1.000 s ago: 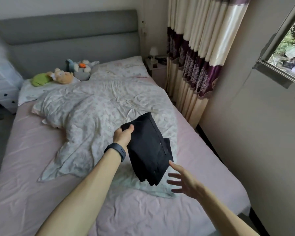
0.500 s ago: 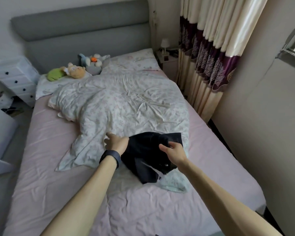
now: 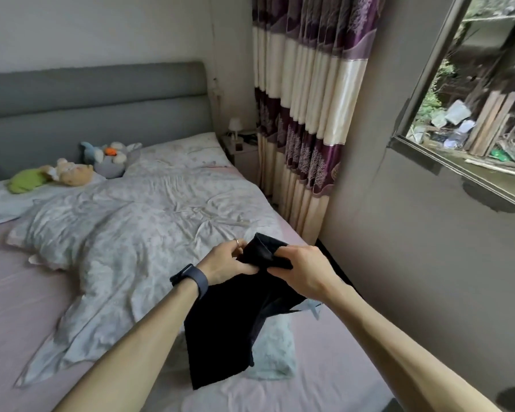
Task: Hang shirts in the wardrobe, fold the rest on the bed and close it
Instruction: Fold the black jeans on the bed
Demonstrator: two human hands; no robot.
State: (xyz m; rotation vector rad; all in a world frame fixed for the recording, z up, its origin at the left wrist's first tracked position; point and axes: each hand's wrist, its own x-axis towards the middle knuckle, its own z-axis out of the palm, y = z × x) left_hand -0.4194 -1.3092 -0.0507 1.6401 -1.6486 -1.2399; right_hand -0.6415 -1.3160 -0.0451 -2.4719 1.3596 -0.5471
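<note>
I am watching two hands holding a black garment above the bed. The left hand is pinching its top edge with curled fingers. The right hand is gripping the same edge just beside it. The cloth is hanging down over the floral duvet.

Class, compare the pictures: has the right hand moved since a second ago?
Yes. The right hand moved from the foot end of the duvet toward the headboard, onto the black garment.

No legible text (none anywhere)
</note>
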